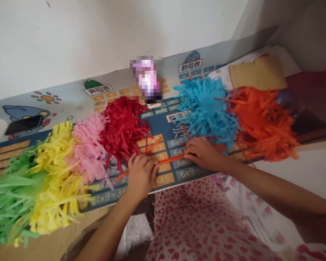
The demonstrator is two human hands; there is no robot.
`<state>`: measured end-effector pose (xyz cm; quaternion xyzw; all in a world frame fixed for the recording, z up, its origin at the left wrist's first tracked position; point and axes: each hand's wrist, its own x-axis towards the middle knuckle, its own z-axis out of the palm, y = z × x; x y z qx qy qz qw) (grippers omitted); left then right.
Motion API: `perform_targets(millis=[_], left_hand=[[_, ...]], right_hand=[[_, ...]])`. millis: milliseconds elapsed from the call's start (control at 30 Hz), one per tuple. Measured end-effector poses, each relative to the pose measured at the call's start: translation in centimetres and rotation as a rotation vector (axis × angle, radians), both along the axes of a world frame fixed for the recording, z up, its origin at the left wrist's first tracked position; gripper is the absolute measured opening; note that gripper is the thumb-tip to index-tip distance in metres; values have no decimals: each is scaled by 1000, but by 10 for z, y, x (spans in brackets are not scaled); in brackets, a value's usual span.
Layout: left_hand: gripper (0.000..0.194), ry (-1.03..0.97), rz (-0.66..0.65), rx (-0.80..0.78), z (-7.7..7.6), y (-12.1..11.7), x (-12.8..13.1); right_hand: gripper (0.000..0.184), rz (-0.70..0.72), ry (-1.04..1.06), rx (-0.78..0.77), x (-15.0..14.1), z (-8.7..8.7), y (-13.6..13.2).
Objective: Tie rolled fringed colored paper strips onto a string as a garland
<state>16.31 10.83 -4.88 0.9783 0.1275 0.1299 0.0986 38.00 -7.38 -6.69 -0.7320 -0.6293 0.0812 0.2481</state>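
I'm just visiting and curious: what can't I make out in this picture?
All in the head view:
- Thin orange paper strip: the sections within the left hand and right hand are hidden by those hands.
- Green fringed paper bunch: cut off by the left edge.
- Pink-and-purple upright object: details masked by pixelation.
- Blue printed table surface: red fringed paper bunch covers some printing.

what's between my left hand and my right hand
In the head view, a thin orange strip runs from the left hand to the right hand, with the printed mat beneath it.
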Motion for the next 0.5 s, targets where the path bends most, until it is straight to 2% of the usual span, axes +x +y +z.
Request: perform_targets(millis=[233,400,500], left_hand=[[20,110,27,-50,6,3,11],[17,164,50,-12,7,4,17],[16,159,65,17,6,4,18]], right_hand=[[14,-80,49,-68,-4,4,9],[15,-83,54,-98,-2,3,13],[12,-139,15,-82,-3,3,13]])
